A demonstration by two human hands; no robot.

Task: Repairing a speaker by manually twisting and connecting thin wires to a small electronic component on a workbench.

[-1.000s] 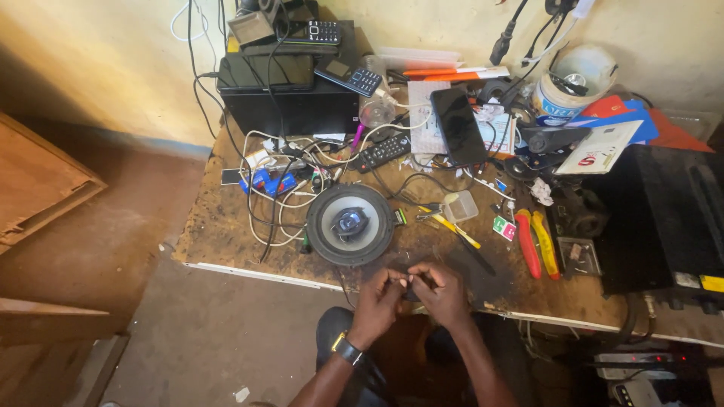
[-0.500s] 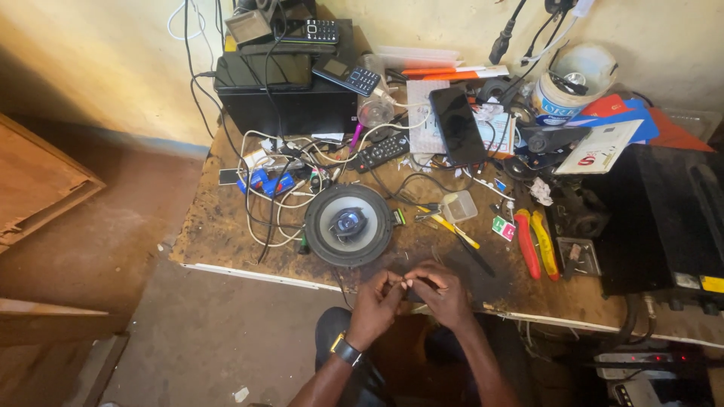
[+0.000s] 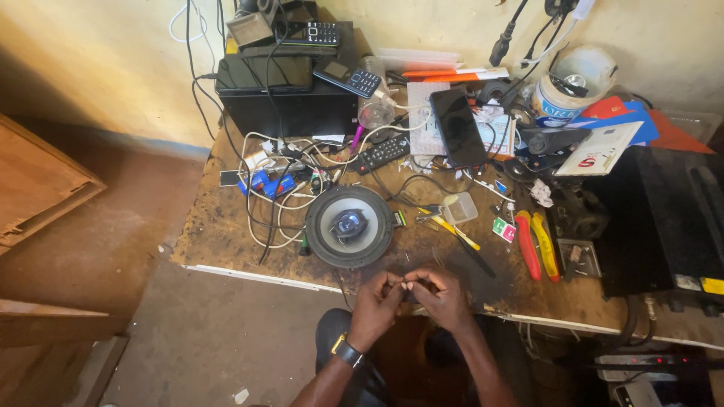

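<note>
My left hand [image 3: 377, 300] and my right hand [image 3: 441, 298] meet at the near edge of a worn wooden workbench [image 3: 219, 234]. Their fingertips pinch a small dark part with thin wire [image 3: 404, 288] between them; I cannot make out what it is. A watch sits on my left wrist [image 3: 347, 350]. Just beyond my hands lies a round grey speaker [image 3: 349, 225], face up on the bench.
Tangled cables [image 3: 279, 192], a remote [image 3: 382, 153], a dark phone [image 3: 458, 128], red and yellow pliers [image 3: 537, 245], a yellow-handled tool [image 3: 455, 230], a black box [image 3: 286, 90] with keypad phones on top, a white tub [image 3: 562, 94], a black case [image 3: 671, 218] at right.
My hands stay together at the bench edge, with only small finger movements on the small part. The view has shifted slightly.
</note>
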